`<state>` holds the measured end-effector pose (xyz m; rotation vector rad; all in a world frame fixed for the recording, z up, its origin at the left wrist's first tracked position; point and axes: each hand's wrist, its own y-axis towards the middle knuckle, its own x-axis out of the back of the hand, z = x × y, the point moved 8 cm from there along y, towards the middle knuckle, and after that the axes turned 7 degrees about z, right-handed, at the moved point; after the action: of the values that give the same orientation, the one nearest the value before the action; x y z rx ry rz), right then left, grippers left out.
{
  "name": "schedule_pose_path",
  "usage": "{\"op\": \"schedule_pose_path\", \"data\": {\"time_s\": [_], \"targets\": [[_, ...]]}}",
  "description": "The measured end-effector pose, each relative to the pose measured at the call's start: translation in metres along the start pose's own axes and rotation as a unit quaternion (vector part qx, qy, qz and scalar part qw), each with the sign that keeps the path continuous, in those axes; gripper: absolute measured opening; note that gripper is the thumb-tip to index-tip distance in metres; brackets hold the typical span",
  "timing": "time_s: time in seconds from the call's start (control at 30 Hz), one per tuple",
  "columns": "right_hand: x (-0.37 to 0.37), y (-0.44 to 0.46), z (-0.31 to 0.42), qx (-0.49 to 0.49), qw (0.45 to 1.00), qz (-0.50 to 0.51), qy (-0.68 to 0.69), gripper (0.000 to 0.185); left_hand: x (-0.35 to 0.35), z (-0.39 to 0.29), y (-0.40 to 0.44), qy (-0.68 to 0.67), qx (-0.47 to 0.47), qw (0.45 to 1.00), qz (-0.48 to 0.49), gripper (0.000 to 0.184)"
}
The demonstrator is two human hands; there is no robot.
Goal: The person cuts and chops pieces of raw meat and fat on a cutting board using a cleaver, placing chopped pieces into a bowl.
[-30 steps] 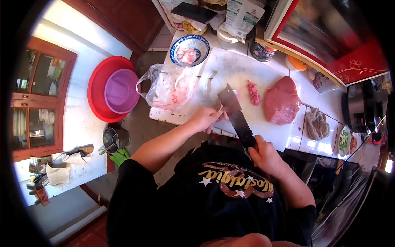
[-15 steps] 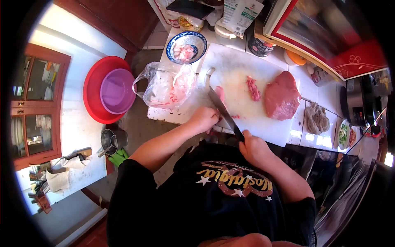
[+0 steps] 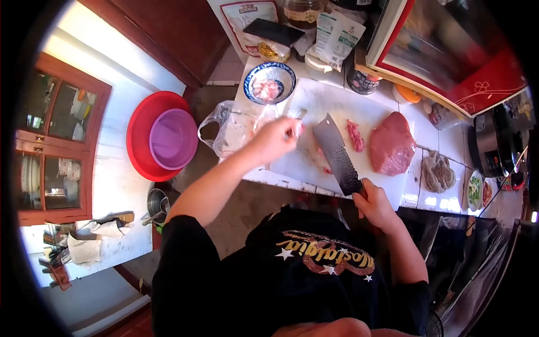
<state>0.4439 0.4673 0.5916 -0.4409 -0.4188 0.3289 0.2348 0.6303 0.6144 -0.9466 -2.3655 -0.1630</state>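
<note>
My right hand grips the handle of a broad dark cleaver, its blade over the white cutting board. My left hand is raised above the board's left part, fingers closed round a small pale piece that is hard to make out. Right of the blade lie a strip of chopped meat and a large pink slab of meat. Small meat bits sit partly behind the blade. A clear plastic bag is beside my left hand, and beyond it a blue-patterned bowl holds pale pieces.
A grey cloth and a plate of chopped greens are to the right. Jars, packets and a dark phone-like slab stand at the back. Red and purple basins are on the left.
My left hand has risen from the board's near edge toward the bag and bowl. The cleaver has moved right, its blade now seen broadside. The whole view has shifted slightly.
</note>
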Motion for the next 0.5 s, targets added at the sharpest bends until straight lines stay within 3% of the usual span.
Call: {"op": "schedule_pose_path", "data": {"time_s": [0.07,0.17,0.2,0.3,0.37,0.4,0.5], "targets": [[0.000,-0.004,-0.001,0.010,1.000,-0.012,0.019,0.015,0.042,-0.002,0.021,0.054,-0.011,0.997,-0.056,0.023],[-0.002,-0.011,-0.007,0.010,0.999,-0.025,0.046,0.018,0.093,0.004,0.047,0.272,0.100,0.953,-0.088,0.031],[-0.005,-0.014,-0.010,-0.003,0.997,-0.026,0.067,0.018,0.101,0.016,0.056,0.299,0.070,0.948,-0.080,0.036],[-0.005,-0.021,-0.012,0.009,0.997,-0.035,0.066,0.018,0.113,0.053,0.073,0.376,0.109,0.920,-0.018,0.042],[0.001,-0.025,-0.007,0.011,0.996,-0.044,0.073,0.017,0.098,0.073,0.084,0.545,0.068,0.831,0.090,0.043],[0.003,-0.028,-0.007,0.007,0.997,-0.048,0.063,0.017,0.099,0.078,0.090,0.548,0.066,0.829,0.090,0.043],[0.009,-0.029,-0.010,0.000,0.996,-0.053,0.076,0.016,0.105,0.088,0.104,0.570,0.133,0.803,0.113,0.028]]}}
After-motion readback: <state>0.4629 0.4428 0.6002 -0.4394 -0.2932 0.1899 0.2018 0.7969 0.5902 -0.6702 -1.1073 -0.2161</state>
